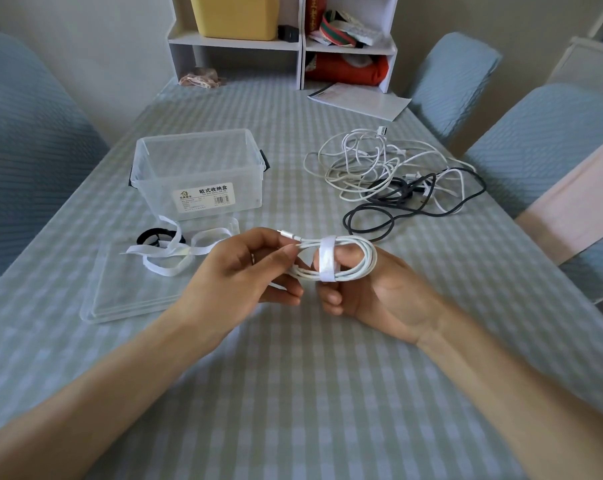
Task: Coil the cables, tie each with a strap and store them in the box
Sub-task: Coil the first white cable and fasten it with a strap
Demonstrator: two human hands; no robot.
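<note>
Above the table's middle I hold a coiled white cable (358,261) with a white strap (327,259) wrapped around it. My left hand (244,271) pinches the coil's left end near its plug. My right hand (369,292) grips the coil at the strap, fingers through the loop. The clear plastic box (203,168) stands open behind my left hand. A tangle of white cables (372,164) and a black cable (397,202) lies to the right of the box. Loose white straps (175,252) and a black strap (151,236) lie in front of the box.
The box's clear lid (126,292) lies flat at the left, under the straps. A white shelf unit (282,39) and papers (358,100) stand at the table's far end. Blue-covered chairs (535,143) flank the table on both sides.
</note>
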